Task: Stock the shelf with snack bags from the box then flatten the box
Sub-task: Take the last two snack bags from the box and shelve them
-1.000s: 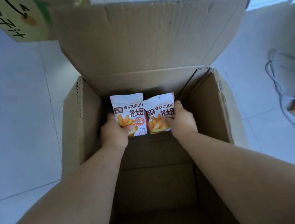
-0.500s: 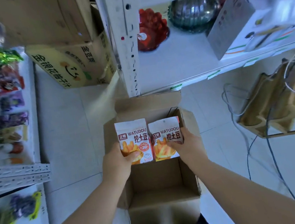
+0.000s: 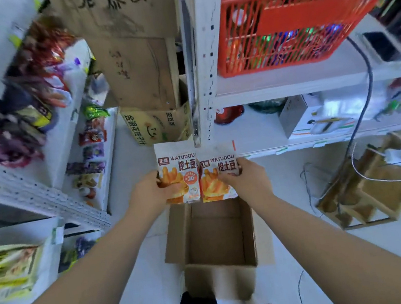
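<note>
Raised since a moment ago, clear of the near open brown cardboard box point(image 3: 219, 239), one white-and-orange snack bag point(image 3: 178, 165) sits gripped in the left hand point(image 3: 148, 194), its twin bag point(image 3: 218, 168) in the right hand point(image 3: 248, 180), both upright, likely for shelving

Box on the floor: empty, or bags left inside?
Empty, as far as visible: the open box shows only bare cardboard inside.

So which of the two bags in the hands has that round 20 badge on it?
The left bag, gripped by the left hand. It carries an orange 20 badge; the right bag, in the right hand, shows none.
</note>
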